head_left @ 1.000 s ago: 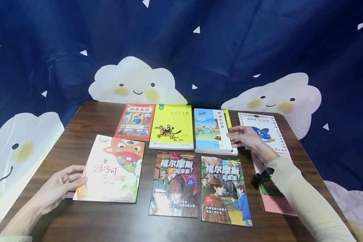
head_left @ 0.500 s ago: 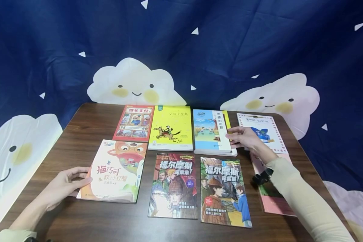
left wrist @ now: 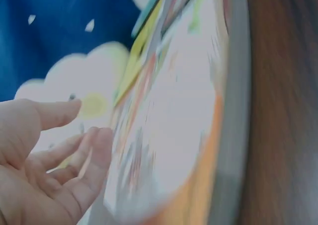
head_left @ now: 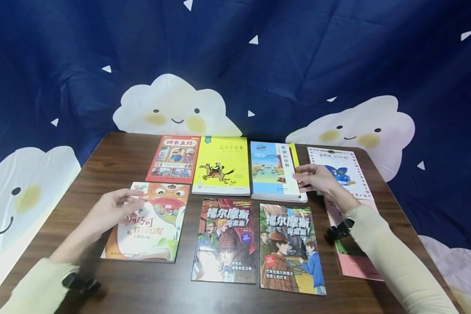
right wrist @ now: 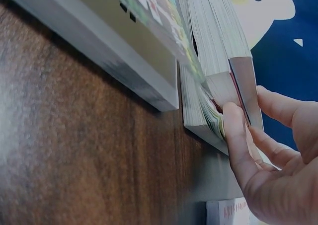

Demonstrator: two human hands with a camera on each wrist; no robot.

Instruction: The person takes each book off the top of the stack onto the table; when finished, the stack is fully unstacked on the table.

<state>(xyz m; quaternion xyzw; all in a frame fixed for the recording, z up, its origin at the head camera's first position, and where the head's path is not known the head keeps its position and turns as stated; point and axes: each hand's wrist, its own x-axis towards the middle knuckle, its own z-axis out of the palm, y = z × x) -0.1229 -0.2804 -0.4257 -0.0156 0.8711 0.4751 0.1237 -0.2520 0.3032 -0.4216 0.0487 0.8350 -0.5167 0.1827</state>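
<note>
My left hand (head_left: pixel 111 211) is over the left part of a white-and-orange picture book (head_left: pixel 153 237) lying flat at the front left, and covers some of its title. In the left wrist view its fingers (left wrist: pixel 99 150) are loosely bent, with nothing between them. At the back centre-right, my right hand (head_left: pixel 318 179) grips the right edge of a blue-and-white book (head_left: pixel 272 168) atop a small stack. The right wrist view shows a finger (right wrist: pixel 236 130) against the stacked page edges (right wrist: pixel 223 86). A yellow book (head_left: pixel 294 152) peeks out beneath the blue one.
Left of the stack lie a yellow book (head_left: pixel 221 165) and a red book (head_left: pixel 172 159). Two detective books (head_left: pixel 223 240) (head_left: pixel 292 248) lie in front. At the right are a white book with a blue butterfly (head_left: pixel 339 172) and a pink book (head_left: pixel 361 266). A cloud-patterned curtain (head_left: pixel 235 52) hangs behind the table (head_left: pixel 141 288).
My left hand has let go of the picture book's left edge and moved up and right over its cover. The book now lies flat. My right hand has stayed at the stack.
</note>
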